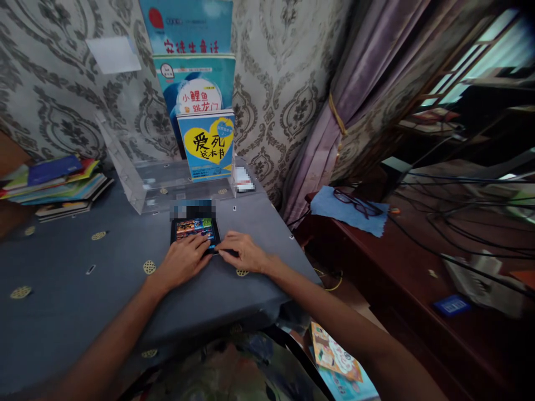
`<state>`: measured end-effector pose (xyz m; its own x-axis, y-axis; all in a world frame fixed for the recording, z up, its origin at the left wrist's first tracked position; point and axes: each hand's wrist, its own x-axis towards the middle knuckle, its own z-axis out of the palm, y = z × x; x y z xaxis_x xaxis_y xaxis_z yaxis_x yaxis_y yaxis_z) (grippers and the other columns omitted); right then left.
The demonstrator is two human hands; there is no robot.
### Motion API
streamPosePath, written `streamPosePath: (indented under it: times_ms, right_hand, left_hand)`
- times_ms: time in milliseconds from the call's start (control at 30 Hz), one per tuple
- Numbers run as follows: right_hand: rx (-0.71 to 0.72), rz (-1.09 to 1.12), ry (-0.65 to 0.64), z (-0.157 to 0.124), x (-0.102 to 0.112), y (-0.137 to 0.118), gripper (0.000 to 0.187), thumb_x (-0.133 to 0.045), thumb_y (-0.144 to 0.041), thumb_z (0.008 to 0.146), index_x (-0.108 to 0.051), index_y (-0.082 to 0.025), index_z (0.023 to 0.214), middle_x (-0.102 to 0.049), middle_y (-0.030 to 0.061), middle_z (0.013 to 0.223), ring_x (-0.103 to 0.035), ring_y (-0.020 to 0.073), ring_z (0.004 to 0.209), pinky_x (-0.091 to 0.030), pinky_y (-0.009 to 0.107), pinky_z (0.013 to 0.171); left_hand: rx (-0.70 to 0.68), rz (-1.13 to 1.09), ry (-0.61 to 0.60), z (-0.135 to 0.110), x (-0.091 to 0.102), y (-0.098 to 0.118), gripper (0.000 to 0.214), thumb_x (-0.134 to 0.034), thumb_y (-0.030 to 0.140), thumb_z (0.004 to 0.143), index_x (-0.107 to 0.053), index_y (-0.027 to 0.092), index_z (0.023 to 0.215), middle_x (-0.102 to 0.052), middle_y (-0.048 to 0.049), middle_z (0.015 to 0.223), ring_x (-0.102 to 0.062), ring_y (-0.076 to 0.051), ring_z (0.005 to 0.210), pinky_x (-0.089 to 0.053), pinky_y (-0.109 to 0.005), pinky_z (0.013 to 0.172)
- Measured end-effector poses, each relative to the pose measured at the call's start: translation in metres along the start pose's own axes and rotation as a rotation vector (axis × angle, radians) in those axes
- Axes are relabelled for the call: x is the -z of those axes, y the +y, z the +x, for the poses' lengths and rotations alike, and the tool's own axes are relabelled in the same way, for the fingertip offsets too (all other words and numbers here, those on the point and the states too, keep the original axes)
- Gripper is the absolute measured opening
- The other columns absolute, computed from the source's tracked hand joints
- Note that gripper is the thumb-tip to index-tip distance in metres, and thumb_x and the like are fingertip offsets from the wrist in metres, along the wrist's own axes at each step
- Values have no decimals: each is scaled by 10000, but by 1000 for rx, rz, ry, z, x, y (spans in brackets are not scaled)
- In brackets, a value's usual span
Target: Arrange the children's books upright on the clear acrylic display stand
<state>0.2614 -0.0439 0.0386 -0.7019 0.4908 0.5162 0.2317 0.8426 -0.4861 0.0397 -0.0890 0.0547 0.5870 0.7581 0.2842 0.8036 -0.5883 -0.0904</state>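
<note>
A small flat thing with a dark border and a colourful picture grid (194,225), like a tablet or a picture book, lies on the cloth-covered table. Across its lower left part rests my left hand (186,257), fingers stretched out and flat over the pictures. My right hand (244,252) is at its lower right corner, with bent fingers and the thumb drawn together on the edge. The fingertips of both hands are close to each other. The far edge of the flat thing is blurred by pixels.
Behind the hands stands a clear acrylic rack (142,195) holding upright children's books (209,147). A pile of books (62,181) lies at the left. To the right, a dark red desk (401,267) carries glasses on a blue cloth (330,209), tangled cables and a blue card (452,305).
</note>
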Motion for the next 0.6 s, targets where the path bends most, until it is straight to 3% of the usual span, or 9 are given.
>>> streamPosePath:
  times_ms: [200, 367, 600]
  right_hand:
    - [76, -164, -21, -3, 0, -7, 195, -514, -198, 958, -695, -179, 887, -716, 45, 779, -600, 176, 753, -473, 303, 766]
    - [39, -256, -19, -6, 0, -11, 153, -545, -198, 946, -688, -191, 892, -705, 29, 774, -587, 175, 748, -418, 304, 725]
    - [38, -255, 14, -6, 0, -11, 159, -543, -195, 948, -678, -191, 863, -710, 36, 799, -597, 171, 782, -415, 321, 819]
  left_hand:
    - [141, -101, 114, -4, -9, -31, 356, -400, 352, 1015, -708, 196, 1106, -709, -93, 1196, -649, -239, 1105, -531, -417, 972]
    - [371, -75, 104, -16, -23, -62, 435, -391, 407, 1005, -640, 163, 1266, -614, -137, 1373, -590, -276, 1251, -498, -465, 1041]
    - [429, -66, -29, -18, -19, -59, 466, -394, 415, 999, -603, 160, 1328, -559, -143, 1446, -529, -286, 1340, -463, -470, 1082]
